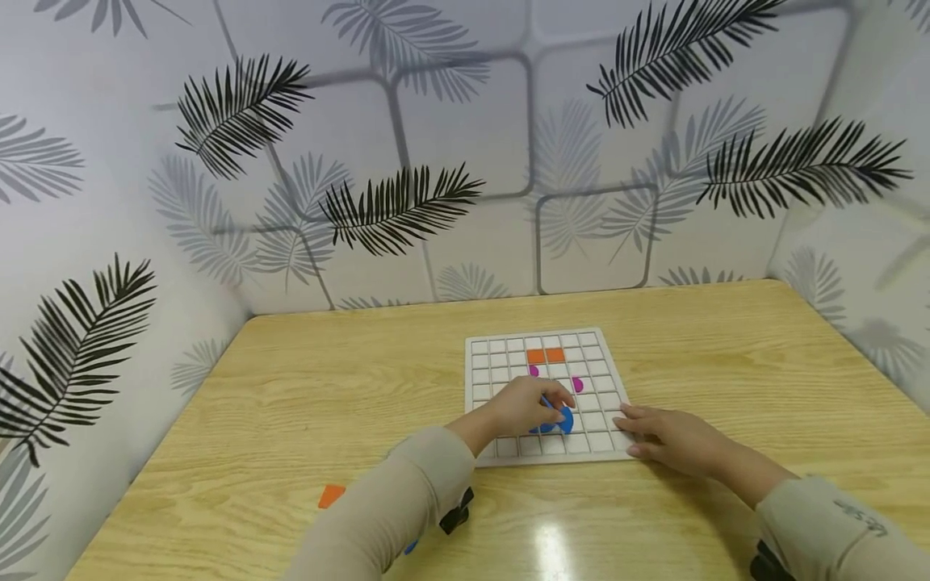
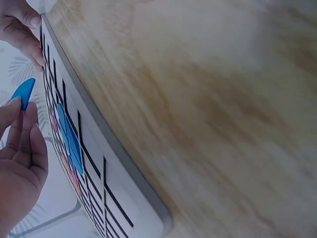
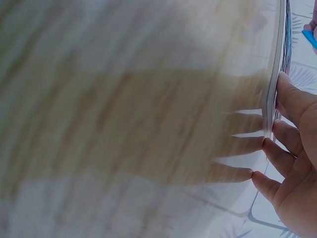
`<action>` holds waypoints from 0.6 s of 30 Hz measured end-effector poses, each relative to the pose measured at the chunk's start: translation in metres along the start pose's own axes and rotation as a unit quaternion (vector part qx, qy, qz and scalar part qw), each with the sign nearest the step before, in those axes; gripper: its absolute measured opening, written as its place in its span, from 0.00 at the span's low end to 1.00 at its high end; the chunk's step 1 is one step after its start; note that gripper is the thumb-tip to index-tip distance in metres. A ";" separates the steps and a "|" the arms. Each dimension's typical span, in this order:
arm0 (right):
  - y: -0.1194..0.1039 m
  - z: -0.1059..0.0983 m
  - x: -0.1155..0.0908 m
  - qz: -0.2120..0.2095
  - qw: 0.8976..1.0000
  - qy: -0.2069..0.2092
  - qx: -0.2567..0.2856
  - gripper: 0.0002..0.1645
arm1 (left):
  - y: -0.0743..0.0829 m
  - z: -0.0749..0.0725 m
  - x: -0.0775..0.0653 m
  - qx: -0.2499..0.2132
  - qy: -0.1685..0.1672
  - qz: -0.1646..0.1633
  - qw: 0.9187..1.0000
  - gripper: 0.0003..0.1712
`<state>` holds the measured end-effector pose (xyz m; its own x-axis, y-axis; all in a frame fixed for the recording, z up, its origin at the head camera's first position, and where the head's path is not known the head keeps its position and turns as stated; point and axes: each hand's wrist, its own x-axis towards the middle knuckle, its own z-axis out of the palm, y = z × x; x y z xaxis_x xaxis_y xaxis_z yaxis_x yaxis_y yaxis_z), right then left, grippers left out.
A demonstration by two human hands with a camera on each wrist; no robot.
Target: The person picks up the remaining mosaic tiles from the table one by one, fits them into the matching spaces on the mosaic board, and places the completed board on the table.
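Blue piece (image 1: 566, 420), flat and smooth with one rounded edge, is pinched in a person's left hand (image 1: 526, 403) above the near half of a white grid board (image 1: 599, 441) — raised clear of the surface, the left wrist view shows. Dark lines cut the board into square cells inside a pale rim. More blue (image 2: 72, 144) lies on the grid below the hand, seen edge-on from the wrist and partly hidden from above. Two orange squares (image 1: 555, 355) sit side by side toward the far edge, with magenta pieces (image 1: 577, 385) just nearer.

The left arm reaches in from the near side, slanting far and right, its wrist bent over the board's left part; thumb and fingers are together, clamped on the piece. The right hand (image 1: 676, 440) comes in from the near right, fingers apart, their tips touching the board's right edge near its near corner — no piece in its grasp.

Beige sleeves (image 1: 378, 508) cover both forearms. On the wood-grain table (image 1: 349, 387), an orange piece (image 1: 331, 495) lies near left, well apart from the board. Dark and grey leaves pattern the wall (image 1: 472, 121) at the far side.
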<state>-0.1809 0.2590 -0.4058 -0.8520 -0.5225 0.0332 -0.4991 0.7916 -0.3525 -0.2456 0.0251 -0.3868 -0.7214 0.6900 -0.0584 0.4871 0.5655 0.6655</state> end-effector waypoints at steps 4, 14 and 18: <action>0.001 0.000 0.001 -0.003 1.000 0.000 0.004 0.27 | 0.002 0.003 0.009 -0.001 -0.002 0.001 1.000 0.07; 0.001 0.000 -0.001 -0.003 1.000 0.007 -0.002 0.26 | 0.006 0.013 0.031 0.049 -0.007 0.045 0.998 0.07; 0.001 0.000 -0.002 -0.002 1.000 0.009 -0.002 0.26 | 0.005 0.016 0.036 0.060 -0.012 0.053 0.997 0.08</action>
<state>-0.1792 0.2607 -0.4060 -0.8528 -0.5196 0.0521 -0.5031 0.7909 -0.3484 -0.2607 0.0604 -0.3974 -0.6518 0.7583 -0.0116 0.6160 0.5383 0.5751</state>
